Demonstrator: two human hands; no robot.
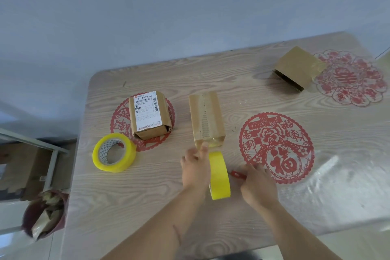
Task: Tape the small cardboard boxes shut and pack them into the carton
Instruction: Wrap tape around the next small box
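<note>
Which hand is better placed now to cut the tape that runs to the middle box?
Probably the right hand. It grips a red-handled tool, likely a cutter, beside the yellow tape roll. The left hand is busy: it holds the roll, one finger touching the near end of the middle box.

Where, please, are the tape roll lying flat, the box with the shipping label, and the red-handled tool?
Flat tape roll (114, 152), head view: on its yellow outer wall.
Labelled box (147, 113), head view: on the white label on top.
Red-handled tool (238, 174), head view: on the red handle left of the right hand (257, 186).
</note>
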